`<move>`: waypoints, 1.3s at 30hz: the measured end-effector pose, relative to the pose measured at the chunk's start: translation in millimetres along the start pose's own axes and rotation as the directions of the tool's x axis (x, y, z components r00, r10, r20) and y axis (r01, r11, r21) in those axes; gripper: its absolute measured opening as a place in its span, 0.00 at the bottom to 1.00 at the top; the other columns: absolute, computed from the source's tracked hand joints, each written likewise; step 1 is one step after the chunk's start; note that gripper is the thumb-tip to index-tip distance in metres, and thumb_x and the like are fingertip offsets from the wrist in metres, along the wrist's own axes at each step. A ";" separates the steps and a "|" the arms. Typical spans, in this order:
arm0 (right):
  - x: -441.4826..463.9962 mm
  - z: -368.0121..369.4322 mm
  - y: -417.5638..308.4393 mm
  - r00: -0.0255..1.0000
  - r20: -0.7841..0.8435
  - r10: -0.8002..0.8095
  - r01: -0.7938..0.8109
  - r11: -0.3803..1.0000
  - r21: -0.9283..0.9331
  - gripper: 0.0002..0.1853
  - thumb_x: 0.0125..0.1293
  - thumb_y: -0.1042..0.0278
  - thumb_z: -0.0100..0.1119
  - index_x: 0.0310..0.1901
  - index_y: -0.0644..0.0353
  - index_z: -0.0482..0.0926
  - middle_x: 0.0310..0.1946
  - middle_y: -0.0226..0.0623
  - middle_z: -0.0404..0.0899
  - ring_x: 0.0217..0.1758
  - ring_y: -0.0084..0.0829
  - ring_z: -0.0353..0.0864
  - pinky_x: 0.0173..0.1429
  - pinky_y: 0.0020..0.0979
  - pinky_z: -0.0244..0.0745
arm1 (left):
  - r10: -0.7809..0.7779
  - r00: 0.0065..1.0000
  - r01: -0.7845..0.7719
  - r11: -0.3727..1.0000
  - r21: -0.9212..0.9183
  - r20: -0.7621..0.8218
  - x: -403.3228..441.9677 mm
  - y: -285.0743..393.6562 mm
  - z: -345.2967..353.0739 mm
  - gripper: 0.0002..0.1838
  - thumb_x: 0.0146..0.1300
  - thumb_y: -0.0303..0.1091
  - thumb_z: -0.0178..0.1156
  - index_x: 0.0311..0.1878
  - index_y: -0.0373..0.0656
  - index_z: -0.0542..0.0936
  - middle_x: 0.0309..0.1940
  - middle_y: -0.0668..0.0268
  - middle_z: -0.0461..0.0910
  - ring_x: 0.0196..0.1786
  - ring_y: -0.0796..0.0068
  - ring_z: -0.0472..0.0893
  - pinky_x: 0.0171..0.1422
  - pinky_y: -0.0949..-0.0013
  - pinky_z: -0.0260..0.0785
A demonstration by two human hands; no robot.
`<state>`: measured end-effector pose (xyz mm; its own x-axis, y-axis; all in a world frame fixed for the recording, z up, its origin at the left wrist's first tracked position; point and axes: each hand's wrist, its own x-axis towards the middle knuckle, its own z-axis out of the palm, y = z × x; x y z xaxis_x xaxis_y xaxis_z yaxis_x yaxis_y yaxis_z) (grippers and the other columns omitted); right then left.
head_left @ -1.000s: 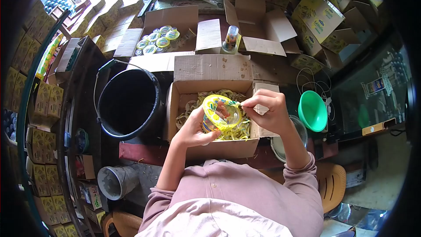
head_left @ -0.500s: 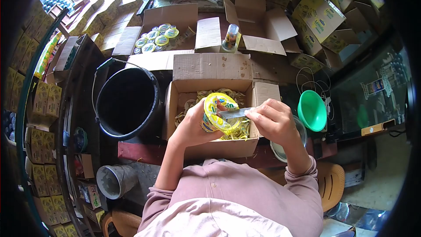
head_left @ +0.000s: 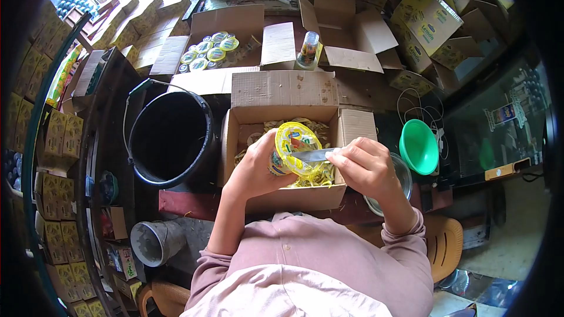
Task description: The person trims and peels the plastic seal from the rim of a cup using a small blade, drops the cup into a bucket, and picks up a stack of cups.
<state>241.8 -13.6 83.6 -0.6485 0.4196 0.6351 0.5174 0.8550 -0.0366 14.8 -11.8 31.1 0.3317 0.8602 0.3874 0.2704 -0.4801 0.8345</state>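
Observation:
My left hand (head_left: 257, 167) is wrapped around a printed plastic cup with a yellow-rimmed film lid (head_left: 302, 136), tilted so the lid faces up and right. In my right hand (head_left: 363, 163) is a knife (head_left: 310, 155), pinched between thumb and fingers. Its flat metal blade lies across the lid, and the tip is near the lid's left side. Under both hands stands an open cardboard box (head_left: 285, 90) with yellow strips of scrap (head_left: 320, 178) inside.
A black bucket (head_left: 134, 147) stands left of the box, a green bowl (head_left: 418, 147) to the right. Behind are a carton (head_left: 229, 20) of lidded cups, a clear jar (head_left: 309, 51) and another open carton (head_left: 336, 14). A grey bucket (head_left: 154, 242) sits lower left.
The knife blade has shifted slightly down and left over the lid. My left hand has turned the cup a little, and a pale raised bit at the lid's right no longer shows.

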 end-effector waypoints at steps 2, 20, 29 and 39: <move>0.3 -0.4 -2.8 1.000 0.010 0.015 -0.015 1.000 0.000 0.11 0.41 0.75 0.62 0.31 0.60 0.80 0.23 0.30 0.74 0.28 0.26 0.74 0.30 0.27 0.73 | 0.008 1.000 -0.008 0.999 0.044 -0.007 -1.2 1.0 -0.1 0.35 0.39 0.32 0.70 0.53 0.34 0.67 0.44 0.51 0.75 0.47 0.52 0.76 0.50 0.61 0.70; -0.4 8.3 1.2 0.993 -0.080 -0.085 0.082 0.996 -0.038 0.11 0.42 0.75 0.63 0.32 0.62 0.81 0.25 0.30 0.76 0.29 0.25 0.76 0.33 0.27 0.76 | 0.056 0.998 -0.058 0.997 0.057 0.041 -5.8 11.8 5.3 0.34 0.41 0.34 0.70 0.52 0.34 0.67 0.45 0.50 0.74 0.48 0.50 0.76 0.51 0.62 0.70; 1.1 12.8 7.7 0.977 -0.152 -0.148 0.148 0.989 -0.008 0.07 0.44 0.76 0.63 0.29 0.63 0.80 0.24 0.33 0.78 0.30 0.28 0.79 0.36 0.29 0.80 | 0.075 0.990 -0.069 0.996 -0.055 0.119 -2.6 17.6 3.1 0.33 0.41 0.34 0.70 0.52 0.34 0.68 0.43 0.52 0.76 0.45 0.53 0.78 0.50 0.64 0.70; 2.5 16.2 17.2 0.980 -0.197 -0.020 0.062 0.976 0.210 0.09 0.42 0.82 0.65 0.29 0.61 0.80 0.22 0.33 0.78 0.27 0.27 0.79 0.32 0.27 0.77 | 0.122 0.970 -0.027 0.913 -0.406 0.209 0.7 1.3 4.5 0.30 0.43 0.29 0.67 0.52 0.33 0.69 0.41 0.62 0.77 0.43 0.73 0.76 0.52 0.70 0.68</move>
<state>240.1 7.1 72.0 -0.5357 0.3342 0.7755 0.3474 0.9243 -0.1583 19.4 -12.6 30.7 0.5435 0.7403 0.3958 -0.1291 -0.3922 0.9108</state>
